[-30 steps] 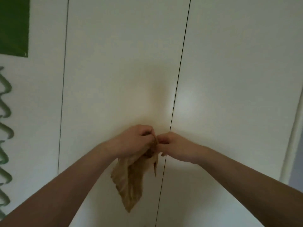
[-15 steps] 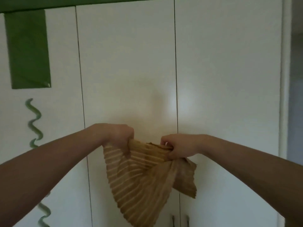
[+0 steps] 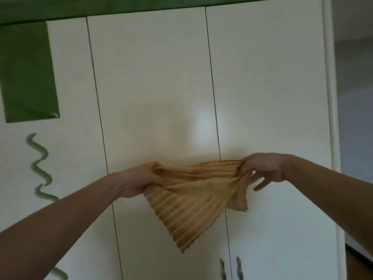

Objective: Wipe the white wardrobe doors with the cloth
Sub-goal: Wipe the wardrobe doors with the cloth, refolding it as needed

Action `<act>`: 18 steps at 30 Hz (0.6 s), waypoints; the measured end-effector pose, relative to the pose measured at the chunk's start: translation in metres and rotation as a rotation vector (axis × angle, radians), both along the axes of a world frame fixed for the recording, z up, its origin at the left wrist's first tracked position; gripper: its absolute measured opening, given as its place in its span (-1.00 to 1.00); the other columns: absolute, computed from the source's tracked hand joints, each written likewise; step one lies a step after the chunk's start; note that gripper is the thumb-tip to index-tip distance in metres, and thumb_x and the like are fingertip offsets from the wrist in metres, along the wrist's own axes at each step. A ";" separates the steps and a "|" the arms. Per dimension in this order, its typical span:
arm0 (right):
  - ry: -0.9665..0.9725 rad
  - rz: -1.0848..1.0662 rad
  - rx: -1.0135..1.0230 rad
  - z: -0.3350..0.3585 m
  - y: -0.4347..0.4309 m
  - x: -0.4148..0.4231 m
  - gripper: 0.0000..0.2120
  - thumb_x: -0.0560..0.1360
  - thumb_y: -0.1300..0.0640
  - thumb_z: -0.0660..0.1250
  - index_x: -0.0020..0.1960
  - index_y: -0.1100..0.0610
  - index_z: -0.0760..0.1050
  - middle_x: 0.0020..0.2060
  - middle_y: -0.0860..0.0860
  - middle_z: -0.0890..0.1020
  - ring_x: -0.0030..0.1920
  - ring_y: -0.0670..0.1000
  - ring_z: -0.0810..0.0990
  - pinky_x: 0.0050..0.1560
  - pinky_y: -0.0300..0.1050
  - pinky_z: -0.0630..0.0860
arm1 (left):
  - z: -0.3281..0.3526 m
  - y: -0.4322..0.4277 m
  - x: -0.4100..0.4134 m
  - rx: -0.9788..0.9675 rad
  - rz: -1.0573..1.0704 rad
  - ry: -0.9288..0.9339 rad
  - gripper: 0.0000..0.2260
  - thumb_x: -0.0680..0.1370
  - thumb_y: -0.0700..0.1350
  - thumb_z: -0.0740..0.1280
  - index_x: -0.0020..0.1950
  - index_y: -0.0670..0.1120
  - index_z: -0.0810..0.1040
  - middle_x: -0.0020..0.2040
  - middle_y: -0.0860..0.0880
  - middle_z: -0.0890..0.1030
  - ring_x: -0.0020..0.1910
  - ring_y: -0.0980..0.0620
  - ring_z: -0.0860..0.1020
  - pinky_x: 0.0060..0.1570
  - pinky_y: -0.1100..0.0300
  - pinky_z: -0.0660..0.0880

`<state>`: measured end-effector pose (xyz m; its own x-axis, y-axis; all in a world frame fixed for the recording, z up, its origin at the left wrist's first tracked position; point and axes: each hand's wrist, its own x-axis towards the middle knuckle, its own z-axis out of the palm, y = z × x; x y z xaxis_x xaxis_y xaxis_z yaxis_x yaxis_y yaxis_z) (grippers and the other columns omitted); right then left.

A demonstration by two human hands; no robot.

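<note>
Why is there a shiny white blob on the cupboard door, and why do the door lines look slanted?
Head view: the blob is glare, light bouncing off the glossy wardrobe door above the cloth; a soft shadow sits left of it. Head view again: the wide lens leans the door gaps, and the handles at the bottom look blurry.

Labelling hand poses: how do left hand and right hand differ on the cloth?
Left hand bunches a cloth corner in curled fingers; right hand pinches its corner, lower fingers spread free. Left hand is before the middle door, right hand before the right door, slightly higher. Both stretch the cloth between them.
</note>
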<state>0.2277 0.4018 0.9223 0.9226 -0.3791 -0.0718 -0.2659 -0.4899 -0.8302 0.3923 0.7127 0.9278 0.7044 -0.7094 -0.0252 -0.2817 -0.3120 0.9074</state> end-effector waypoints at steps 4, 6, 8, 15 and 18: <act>-0.137 -0.141 0.224 0.006 0.012 0.002 -0.76 0.51 0.19 0.37 0.16 0.14 0.49 0.05 0.10 0.56 -0.03 0.17 0.66 0.27 0.31 0.55 | 0.008 0.009 0.001 0.044 -0.065 -0.284 -0.33 0.40 -0.32 0.57 0.38 0.10 0.42 0.21 -0.08 0.53 0.04 -0.04 0.59 -0.20 0.22 0.59; -0.217 -0.226 0.275 0.008 0.023 0.005 -0.75 0.47 0.20 0.35 0.14 0.12 0.47 0.04 0.09 0.54 -0.05 0.14 0.62 0.30 0.28 0.52 | 0.013 0.011 0.001 0.048 -0.050 -0.664 -0.28 0.42 -0.23 0.58 0.43 0.19 0.34 0.11 0.03 0.57 -0.01 0.07 0.59 -0.16 0.27 0.56; -0.293 -0.293 0.346 0.010 0.032 0.008 -0.72 0.44 0.23 0.33 0.14 0.12 0.47 0.01 0.07 0.53 -0.09 0.10 0.58 0.32 0.24 0.51 | 0.017 0.010 0.003 0.064 -0.054 -1.009 -0.25 0.45 -0.13 0.57 0.49 0.22 0.26 0.13 0.09 0.56 0.05 0.13 0.57 0.02 0.28 0.52; -0.325 -0.223 0.464 0.018 0.033 0.002 -0.76 0.40 0.21 0.33 0.06 0.07 0.52 0.01 0.06 0.60 -0.06 0.15 0.64 0.25 0.15 0.57 | 0.029 0.017 0.009 0.096 0.088 -1.227 -0.53 0.44 -0.33 0.49 0.32 -0.04 0.59 0.05 0.00 0.61 -0.08 0.03 0.58 -0.03 0.21 0.55; -0.328 -0.162 0.431 0.026 0.032 -0.006 -0.82 0.42 0.22 0.31 0.01 0.08 0.54 -0.05 0.08 0.61 -0.08 0.16 0.64 0.31 0.20 0.55 | 0.035 0.018 0.004 0.179 0.196 -1.043 -0.74 0.44 -0.38 0.35 -0.09 -0.06 0.72 -0.20 0.04 0.66 -0.20 0.06 0.59 -0.27 0.32 0.45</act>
<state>0.2220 0.4334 0.9485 0.8551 -0.5177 0.0295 -0.0033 -0.0624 -0.9980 0.3964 0.7303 0.9627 0.5395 -0.6276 0.5613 -0.8209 -0.5404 0.1848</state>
